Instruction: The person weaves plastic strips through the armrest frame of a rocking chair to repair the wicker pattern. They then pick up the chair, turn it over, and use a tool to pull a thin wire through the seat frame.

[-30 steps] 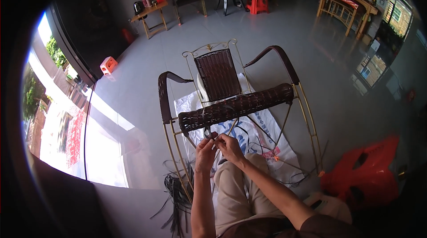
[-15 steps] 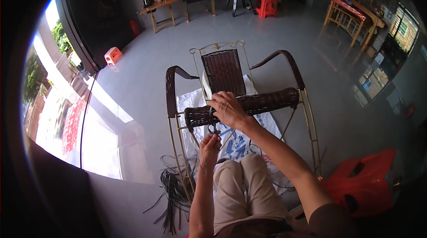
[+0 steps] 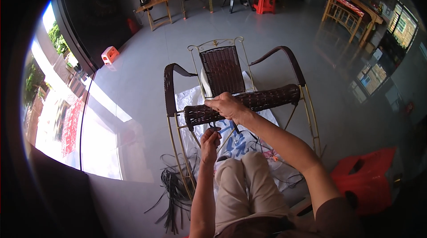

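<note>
A chair frame of brass-coloured metal stands in front of me, with a dark brown woven roll across its near side. My left hand is just under the roll, left of its middle. Its fingers are closed on a dark flat weaving strip that runs up to the roll's underside. Over the top of the roll, my right hand is closed, thumb and fingertips pinched at the far edge. Another length of dark strip hangs below this hand; the bit between its fingertips is too small to see clearly.
A bundle of loose dark strips lies on the floor at left. White sheeting with blue marks spreads under the chair. The woven backrest and curved armrests rise beyond the roll. A red plastic stool is at lower right.
My right hand has shifted slightly left and lifted from lying over the roll into a pinch. A strip now hangs below it. The loop above my left hand has become smaller.
</note>
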